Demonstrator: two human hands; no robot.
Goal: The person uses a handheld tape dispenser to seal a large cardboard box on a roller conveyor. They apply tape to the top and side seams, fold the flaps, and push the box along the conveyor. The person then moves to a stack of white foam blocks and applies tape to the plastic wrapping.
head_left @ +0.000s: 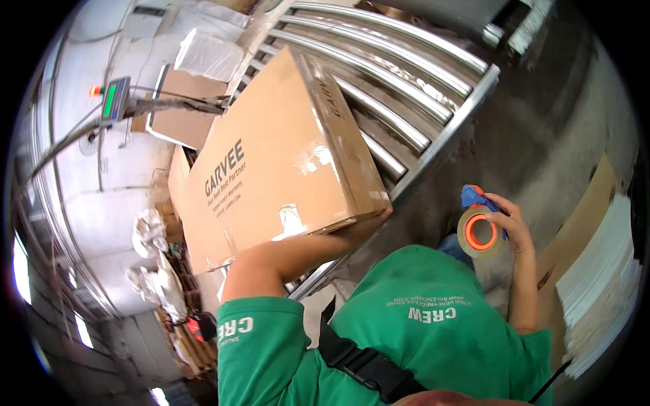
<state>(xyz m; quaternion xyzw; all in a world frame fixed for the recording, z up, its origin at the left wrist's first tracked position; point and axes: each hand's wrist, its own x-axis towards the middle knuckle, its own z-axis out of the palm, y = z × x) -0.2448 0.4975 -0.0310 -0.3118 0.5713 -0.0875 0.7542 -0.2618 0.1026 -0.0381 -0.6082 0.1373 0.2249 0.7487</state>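
One hand only, the left hand (369, 227), props the cardboard box (281, 159) from beneath its near corner, fingers hidden. Right hand (511, 227) grips a tape dispenser (479, 230). Beyond the left hand, the box could slide off the roller conveyor (399, 88).

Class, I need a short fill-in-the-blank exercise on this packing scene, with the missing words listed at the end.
1. The left hand props up a large cardboard ____.
2. The right hand holds a ____ dispenser with a blue handle.
3. The box leans on a conveyor of metal ____.
4. The shirt is ____.

Missing words: box; tape; rollers; green
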